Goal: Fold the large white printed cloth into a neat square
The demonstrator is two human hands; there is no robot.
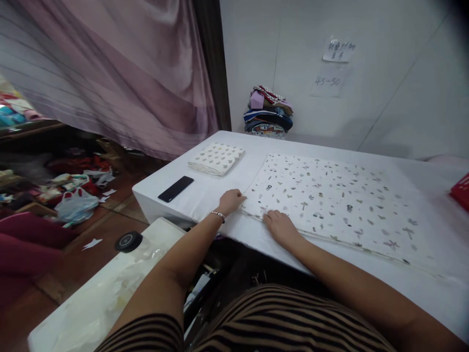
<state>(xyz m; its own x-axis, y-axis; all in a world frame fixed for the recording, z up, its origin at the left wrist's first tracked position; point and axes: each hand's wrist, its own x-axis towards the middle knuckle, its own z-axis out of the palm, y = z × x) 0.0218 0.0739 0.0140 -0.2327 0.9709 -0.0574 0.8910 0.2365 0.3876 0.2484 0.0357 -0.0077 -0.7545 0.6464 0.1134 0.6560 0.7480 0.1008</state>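
— What do we see closest to us, at the bottom of the frame?

— Our own striped top [256, 320], brown and black, and both bare forearms reaching up from it toward the middle of the frame. The left wrist wears a thin bracelet [218, 214].

— And the hands?

— They lie close together but not touching. The left hand [230, 201] rests at the near left corner of the printed cloth [337, 200], fingers curled at its edge; we cannot tell whether it pinches the cloth or only presses it. The right hand [280, 227] lies flat, palm down, on the cloth's near edge just to the right, gripping nothing.

— How does the cloth lie?

— Flat on the white table [205, 193], in the centre and right of the frame. It is a pale rectangle with small scattered motifs. Its long axis runs from the left corner under our hands toward the lower right of the frame, along the table's near edge; the short sides point toward the wall at the top.

— What else is there?

— A folded patterned cloth [217, 158] sits left of centre, well apart from the spread one, with a black phone [176, 188] just below it. A stack of folded fabrics [268, 112] stands against the wall at top centre. A pink curtain [120, 73] fills the upper left, and a red thing [461, 191] shows at the right edge.
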